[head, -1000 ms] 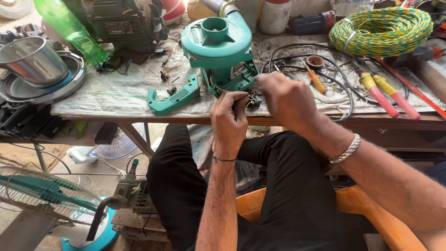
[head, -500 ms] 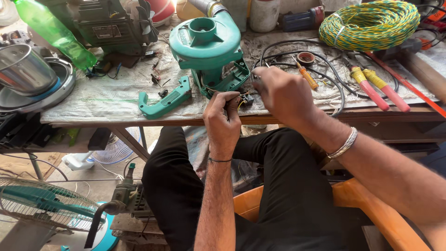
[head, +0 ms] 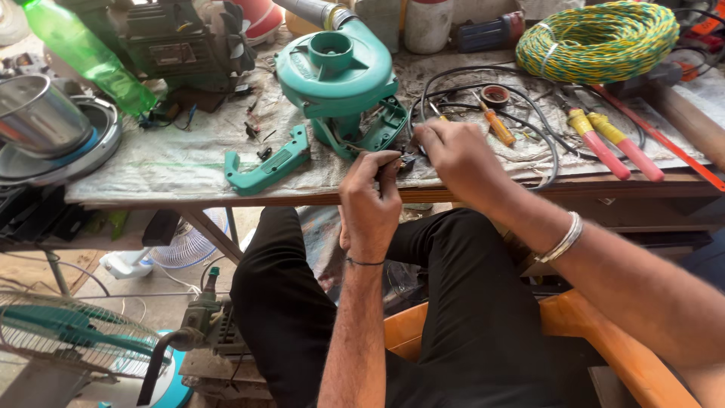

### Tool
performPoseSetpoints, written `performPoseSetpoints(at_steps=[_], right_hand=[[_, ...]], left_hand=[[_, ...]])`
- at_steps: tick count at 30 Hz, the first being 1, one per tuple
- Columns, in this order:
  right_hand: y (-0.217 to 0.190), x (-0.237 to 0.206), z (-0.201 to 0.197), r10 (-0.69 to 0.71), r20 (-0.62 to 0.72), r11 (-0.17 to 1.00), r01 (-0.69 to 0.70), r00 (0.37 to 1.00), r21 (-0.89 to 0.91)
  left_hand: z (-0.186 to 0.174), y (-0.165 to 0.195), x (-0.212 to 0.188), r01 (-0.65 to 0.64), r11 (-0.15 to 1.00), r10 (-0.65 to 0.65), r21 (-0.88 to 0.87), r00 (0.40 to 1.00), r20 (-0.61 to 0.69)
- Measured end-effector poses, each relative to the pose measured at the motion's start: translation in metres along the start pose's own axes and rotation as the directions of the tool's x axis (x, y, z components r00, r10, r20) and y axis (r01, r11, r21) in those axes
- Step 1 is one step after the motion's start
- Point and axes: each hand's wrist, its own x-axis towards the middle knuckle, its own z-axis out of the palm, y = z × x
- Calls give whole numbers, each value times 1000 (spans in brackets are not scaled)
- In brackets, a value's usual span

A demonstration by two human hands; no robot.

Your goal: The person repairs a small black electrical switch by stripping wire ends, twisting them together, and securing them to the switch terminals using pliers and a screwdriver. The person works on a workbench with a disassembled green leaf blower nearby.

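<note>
1. Two hands meet at the front edge of the counter [head: 189,170], seen from the head camera. The left hand [head: 370,200] is closed, its fingers pinching a small dark part [head: 406,161]. The right hand [head: 453,155] is closed too and touches the same part from the other side.
2. The small dark part is between the fingertips of both hands, just in front of the teal blower [head: 336,75]. It is too small to tell its long axis.
3. The teal blower lies on the counter with its round inlet facing up. Its open handle half [head: 377,128] points toward the person, and the grey outlet pipe [head: 317,11] points away, to the far side.
4. One loose teal handle cover [head: 268,162] lies left of the hands, its long axis going diagonally.
5. Near the right hand lie black cables [head: 529,106], an orange screwdriver [head: 498,125] and pliers with pink and yellow grips [head: 612,143]. A coil of yellow-green wire [head: 596,38] is farther back.
</note>
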Motion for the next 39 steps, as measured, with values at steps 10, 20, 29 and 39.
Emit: performPoseSetpoints(at_steps=[10,20,29,39], right_hand=[[-3,-12,6,-15,20,979,10,1000,205],[-3,-21,4,-512,-149,764,369,846,-529],[-2,-23,4,-349,-111,918,316,930,-240],[4,-16,-2,-43,-83,990,32,996,-135]], left_hand=[[1,-1,0,1,999,0,41,1000,-20],[1,-2,0,7,1000,-7,7,1000,-16],[-1,-1,0,18,999,-17,30,1000,-11],[4,-7,-2,6,1000,-6,7,1000,-10]])
